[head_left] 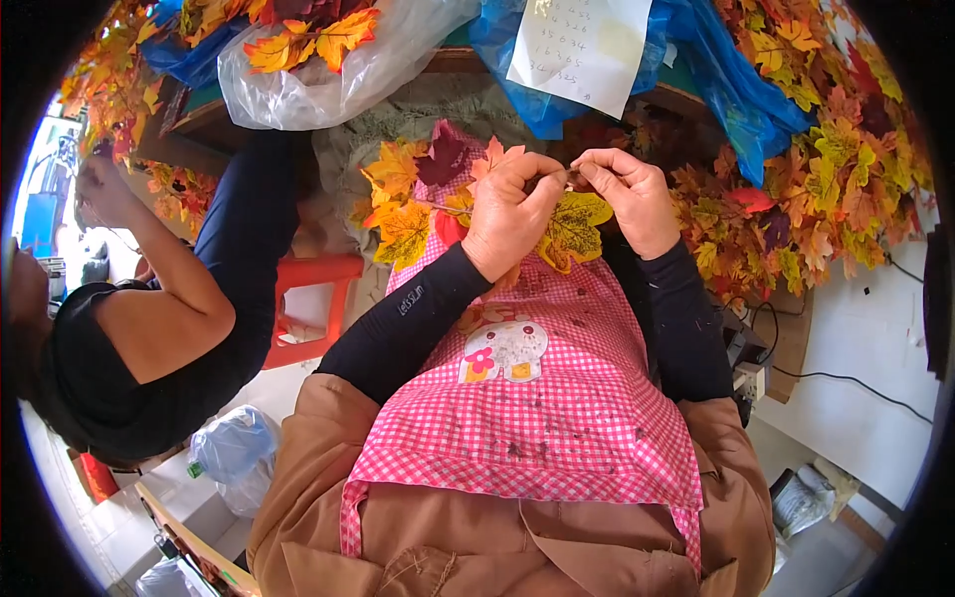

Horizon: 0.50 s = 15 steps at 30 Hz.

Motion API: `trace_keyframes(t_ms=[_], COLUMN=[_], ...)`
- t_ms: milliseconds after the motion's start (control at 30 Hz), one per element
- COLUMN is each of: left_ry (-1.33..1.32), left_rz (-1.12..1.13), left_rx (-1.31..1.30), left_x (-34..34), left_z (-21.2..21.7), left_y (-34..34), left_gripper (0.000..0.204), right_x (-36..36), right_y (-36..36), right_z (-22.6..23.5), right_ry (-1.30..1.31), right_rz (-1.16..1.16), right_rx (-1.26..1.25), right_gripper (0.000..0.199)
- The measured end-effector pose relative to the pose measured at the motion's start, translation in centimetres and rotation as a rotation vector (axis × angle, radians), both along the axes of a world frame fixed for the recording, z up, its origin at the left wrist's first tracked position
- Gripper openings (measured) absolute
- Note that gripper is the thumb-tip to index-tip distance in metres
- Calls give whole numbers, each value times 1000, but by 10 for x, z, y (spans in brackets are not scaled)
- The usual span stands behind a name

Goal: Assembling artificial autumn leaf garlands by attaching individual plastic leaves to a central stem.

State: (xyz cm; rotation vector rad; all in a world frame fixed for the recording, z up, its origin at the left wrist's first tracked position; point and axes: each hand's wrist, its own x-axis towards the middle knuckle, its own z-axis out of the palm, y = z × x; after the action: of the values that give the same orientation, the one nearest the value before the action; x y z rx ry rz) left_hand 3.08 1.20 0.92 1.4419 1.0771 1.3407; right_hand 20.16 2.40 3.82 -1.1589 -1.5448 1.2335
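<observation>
Over my lap, my left hand (509, 214) is closed around an artificial maple leaf branch. Its orange leaves (403, 231) and a dark red leaf (442, 157) spread out to the left of that hand. A yellow-green maple leaf (574, 229) with dark specks hangs below and between my hands. My right hand (634, 202) is pinched shut, its fingertips meeting those of the left. Something small and dark sits between the fingertips, too small to name. Under the leaves lies my pink checked apron (587, 398).
Heaps of artificial autumn leaves (826, 169) rise at the right. A clear plastic bag (298, 85), blue plastic (731, 90) and a handwritten paper sheet (580, 50) lie ahead. On the left, a co-worker (149, 348) sits near a red stool (313, 298). Cables run at the right.
</observation>
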Motion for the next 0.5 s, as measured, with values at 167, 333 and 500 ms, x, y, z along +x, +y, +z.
trace_keyframes(t_ms=[167,333,500], left_ry=[-51,52,46], left_rz=[30,33,4], left_rx=[-40,66,9], left_x=[2,0,-3], left_z=[0,-10,-9], left_y=[-2,-2,-8], left_gripper=[8,7,8], right_x=[-4,-11,-3], right_y=[-2,-8,-1], right_z=[-6,-12,-6], right_ry=[-6,-126,-139], right_rz=[-10,-61,42], right_rx=[39,149,106], right_gripper=[16,14,12])
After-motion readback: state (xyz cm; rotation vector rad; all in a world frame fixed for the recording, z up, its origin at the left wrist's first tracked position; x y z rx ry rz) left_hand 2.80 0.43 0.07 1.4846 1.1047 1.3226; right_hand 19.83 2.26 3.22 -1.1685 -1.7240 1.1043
